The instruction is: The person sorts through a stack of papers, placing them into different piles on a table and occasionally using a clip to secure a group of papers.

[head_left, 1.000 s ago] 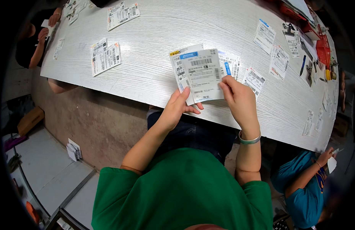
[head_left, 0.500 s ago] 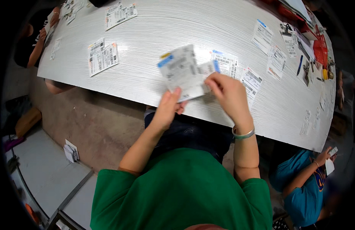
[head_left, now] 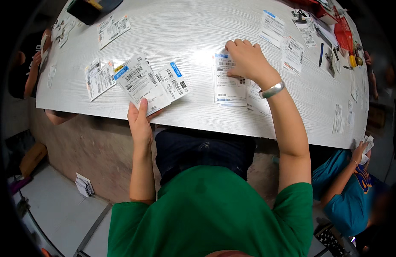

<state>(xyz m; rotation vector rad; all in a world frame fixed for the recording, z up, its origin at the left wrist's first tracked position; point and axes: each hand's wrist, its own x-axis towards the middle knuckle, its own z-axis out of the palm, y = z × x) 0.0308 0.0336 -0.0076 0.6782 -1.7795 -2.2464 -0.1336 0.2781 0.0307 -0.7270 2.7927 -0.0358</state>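
Observation:
My left hand point(head_left: 141, 124), at centre left, grips fanned shipping labels point(head_left: 140, 81) by their lower edge, thumb on top. They are white slips with barcodes and blue corner marks; one label point(head_left: 173, 83) sticks out to the right. My right hand point(head_left: 251, 62), a silver bangle at its wrist, rests over the top right of a label stack point(head_left: 230, 88) on the table. Its thumb and fingers are apart, and the hand covers part of the top label. Another label point(head_left: 258, 100) lies partly under that stack's right side.
Label piles lie on the white table point(head_left: 181, 38) at left point(head_left: 99, 79), far left point(head_left: 113, 31) and right point(head_left: 293, 55). A pen point(head_left: 321, 55), a black clip point(head_left: 299, 17) and a red basket point(head_left: 344, 36) are at far right. Co-workers sit left and right point(head_left: 348, 197).
My left hand has moved left with the fanned labels. My right hand has left the labels there and moved up and over the table stack, its pinch opened. The view has shifted slightly.

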